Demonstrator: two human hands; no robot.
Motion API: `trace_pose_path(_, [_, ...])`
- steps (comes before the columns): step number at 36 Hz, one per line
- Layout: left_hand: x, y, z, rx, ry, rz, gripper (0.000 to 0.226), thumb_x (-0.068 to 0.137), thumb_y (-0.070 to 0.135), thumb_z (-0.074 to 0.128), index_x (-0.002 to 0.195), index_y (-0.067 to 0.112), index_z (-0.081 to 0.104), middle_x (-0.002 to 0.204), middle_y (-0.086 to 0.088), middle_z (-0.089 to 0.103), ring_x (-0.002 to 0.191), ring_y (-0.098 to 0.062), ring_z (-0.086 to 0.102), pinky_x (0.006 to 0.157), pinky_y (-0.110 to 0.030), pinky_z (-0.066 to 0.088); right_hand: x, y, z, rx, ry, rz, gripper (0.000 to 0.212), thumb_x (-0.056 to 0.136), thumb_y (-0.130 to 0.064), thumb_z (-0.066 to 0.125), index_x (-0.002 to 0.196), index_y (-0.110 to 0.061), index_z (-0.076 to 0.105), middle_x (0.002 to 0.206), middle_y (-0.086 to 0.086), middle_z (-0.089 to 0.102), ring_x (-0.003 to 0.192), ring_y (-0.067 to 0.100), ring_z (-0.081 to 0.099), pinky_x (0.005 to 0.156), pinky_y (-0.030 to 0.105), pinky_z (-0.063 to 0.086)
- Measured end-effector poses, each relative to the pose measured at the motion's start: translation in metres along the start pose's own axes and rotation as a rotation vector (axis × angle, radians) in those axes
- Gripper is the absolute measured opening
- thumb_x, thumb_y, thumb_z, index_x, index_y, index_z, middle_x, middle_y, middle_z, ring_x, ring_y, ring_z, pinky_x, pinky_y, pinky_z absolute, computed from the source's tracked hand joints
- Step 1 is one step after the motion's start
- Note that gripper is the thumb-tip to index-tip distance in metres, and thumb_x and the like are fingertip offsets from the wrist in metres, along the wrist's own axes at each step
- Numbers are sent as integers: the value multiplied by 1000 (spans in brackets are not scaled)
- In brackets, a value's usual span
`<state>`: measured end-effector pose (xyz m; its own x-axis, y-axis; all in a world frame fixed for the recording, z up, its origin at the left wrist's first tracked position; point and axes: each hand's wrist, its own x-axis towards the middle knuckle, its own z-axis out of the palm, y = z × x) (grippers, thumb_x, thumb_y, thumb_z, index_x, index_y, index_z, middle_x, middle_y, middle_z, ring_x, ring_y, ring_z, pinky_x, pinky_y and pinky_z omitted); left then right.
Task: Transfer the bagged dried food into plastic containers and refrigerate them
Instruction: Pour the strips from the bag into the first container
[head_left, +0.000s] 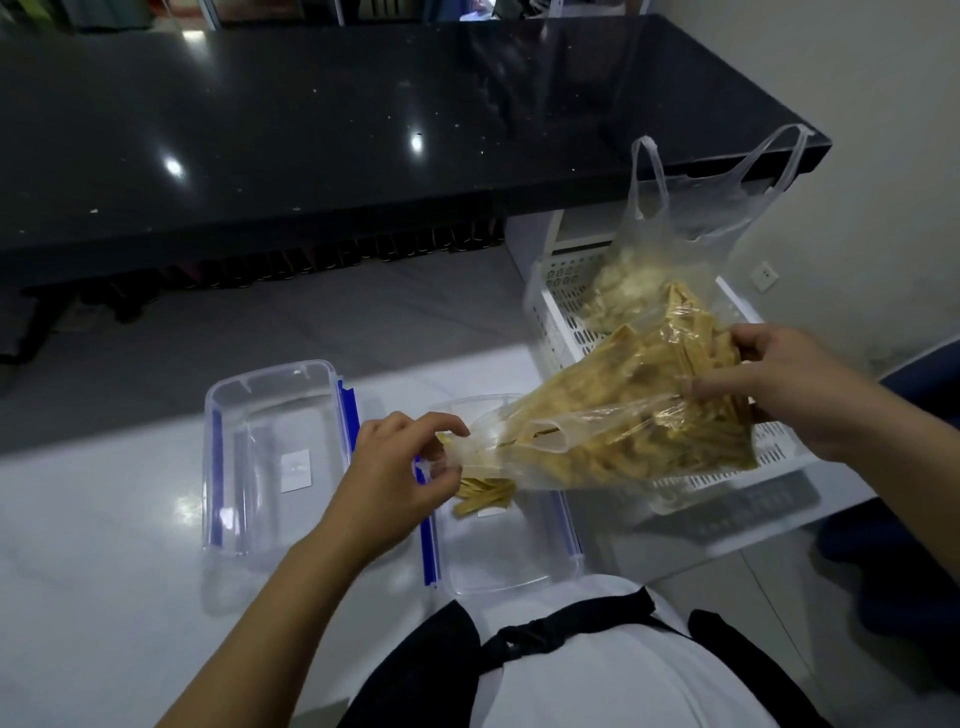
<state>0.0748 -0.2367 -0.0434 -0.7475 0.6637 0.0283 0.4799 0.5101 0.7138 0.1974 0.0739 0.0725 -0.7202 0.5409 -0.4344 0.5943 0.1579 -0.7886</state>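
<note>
- Bag (623, 415) of yellow dried strips hangs tilted over the right box (498, 545), mouth down at the left, raised end at the right.
- Left hand (395, 478) pinches the bag's mouth just above the box.
- Right hand (795, 389) grips the bag's raised end, fingers curled round it.
- Strips (483, 496) lie in the right box.
- Left box (275, 457) stands just beside it on the white table (104, 519).
- Second bag (675, 234) sits in a white basket (561, 312) behind.
</note>
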Motion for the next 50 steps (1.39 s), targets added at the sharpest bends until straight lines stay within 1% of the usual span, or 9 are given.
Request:
trace_pose_path(5, [3, 10, 13, 8, 253, 34, 15, 89, 21, 71, 95, 34, 67, 73, 18, 52, 82, -17, 51, 83, -30, 37, -3, 0, 6, -3, 11, -13, 28, 76, -2, 78, 98, -14, 67, 100, 10, 70, 90, 30, 67, 66, 39, 54])
trace_pose_path(10, [0, 1, -5, -279, -74, -81, 13, 81, 59, 57, 87, 50, 65, 100, 18, 61, 103, -7, 57, 94, -33, 48, -1, 4, -2, -7, 31, 23, 33, 72, -5, 80, 101, -12, 68, 103, 13, 71, 94, 33, 67, 71, 43, 55])
trace_pose_path(15, [-2, -7, -14, -285, -248, 20, 17, 76, 58, 68, 87, 45, 66, 115, 29, 53, 119, 3, 46, 99, -24, 42, -2, 2, -1, -31, 30, 11, 37, 70, -7, 82, 103, -16, 67, 105, 8, 69, 96, 32, 65, 70, 41, 54])
trace_pose_path(21, [-4, -16, 0, 8, 61, 67, 16, 79, 53, 65, 72, 43, 55, 125, 28, 47, 128, -1, 34, 108, -30, 20, -7, -1, 6, -9, 26, -13, 31, 72, -6, 81, 98, -16, 67, 102, 8, 69, 93, 29, 66, 64, 36, 51])
trace_pose_path(28, [-13, -15, 6, -133, 117, 64, 13, 83, 55, 69, 82, 49, 58, 108, 37, 58, 115, 14, 49, 102, -19, 34, -15, -5, 5, -9, 31, -69, 32, 72, -7, 81, 98, -19, 68, 105, 5, 69, 93, 29, 66, 69, 40, 54])
trace_pose_path(36, [-17, -6, 10, -272, 233, -44, 15, 78, 42, 68, 88, 31, 69, 102, 20, 68, 101, -4, 64, 91, -14, 46, -14, -6, 14, -10, 28, -35, 28, 74, -2, 79, 95, -17, 67, 102, 9, 68, 89, 30, 67, 68, 39, 55])
trace_pose_path(41, [-18, -8, 12, -206, 294, -40, 15, 83, 32, 70, 94, 21, 72, 93, 11, 71, 89, -10, 68, 86, -24, 54, -12, -6, 15, -34, 22, -17, 28, 73, -3, 80, 94, -15, 66, 101, 11, 69, 88, 30, 67, 67, 39, 54])
trace_pose_path(46, [-17, -13, 11, -128, 325, 27, 30, 85, 41, 61, 101, 20, 76, 98, 18, 68, 92, 1, 63, 101, -35, 47, -12, -7, 11, -24, 37, -39, 31, 72, -6, 81, 95, -19, 65, 102, 7, 68, 90, 29, 67, 70, 40, 55])
trace_pose_path(50, [-16, -22, 14, -36, 317, 40, 22, 85, 26, 71, 105, 18, 77, 98, 13, 70, 96, -1, 59, 97, -41, 50, -9, -3, 20, -86, 9, -29, 30, 73, -3, 80, 94, -19, 66, 103, 11, 68, 91, 32, 67, 81, 51, 57])
